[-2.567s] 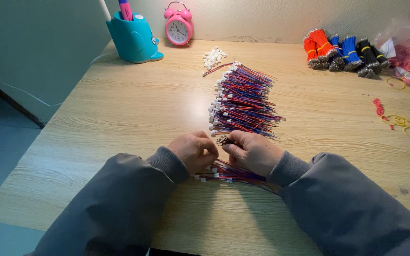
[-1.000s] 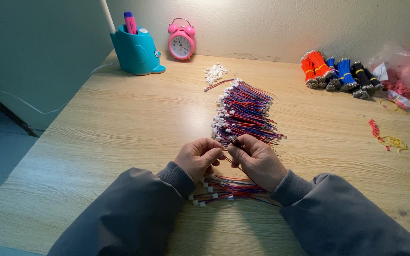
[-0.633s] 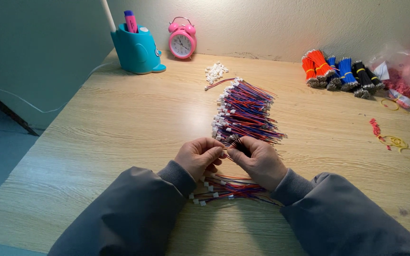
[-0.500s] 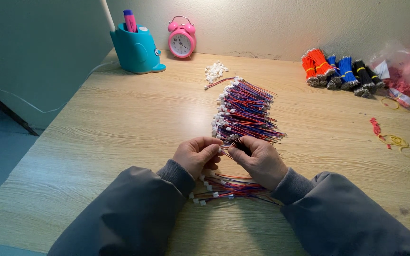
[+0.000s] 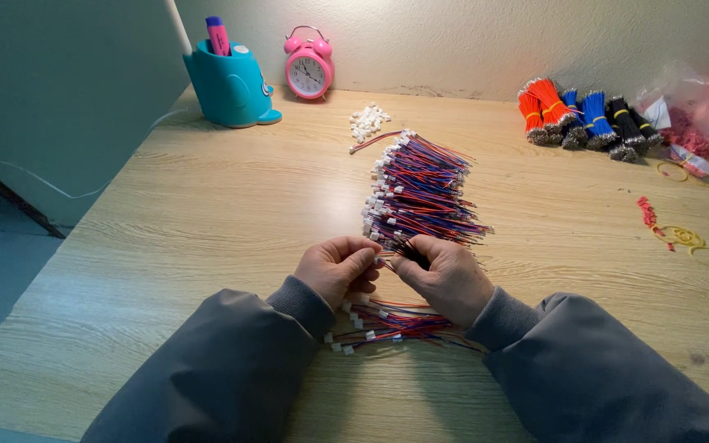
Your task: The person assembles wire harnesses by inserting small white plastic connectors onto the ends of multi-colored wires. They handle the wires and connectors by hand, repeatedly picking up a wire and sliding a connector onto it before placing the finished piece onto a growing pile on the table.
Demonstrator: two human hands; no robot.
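Right now the left hand [image 5: 336, 269] and the right hand [image 5: 446, 277] are meeting at their fingertips over the wooden table [image 5: 166, 246], both pinching down on one thin red-and-blue wire lead [image 5: 389, 261] that is running between them; its white connector end is sitting at the left fingertips, though the exact grip is too small to make out. Both wrists are wearing grey sleeves [image 5: 231, 369]. Just beyond the hands, a long pile of wire leads [image 5: 416, 189] with white plugs along its left edge is lying on the table, its near end touching the right knuckles. Under the wrists, a smaller bundle of the same leads [image 5: 387, 321] is lying flat. Farther back, a little heap of loose white connectors [image 5: 368, 121] is resting near a pink alarm clock [image 5: 308, 69] and a teal pen holder [image 5: 228, 85] by the wall. Well off to the right, bundles of orange, blue and black wires [image 5: 584, 119] are lying beside a clear plastic bag [image 5: 687, 111], with yellow rubber bands [image 5: 687, 238] scattered nearer.
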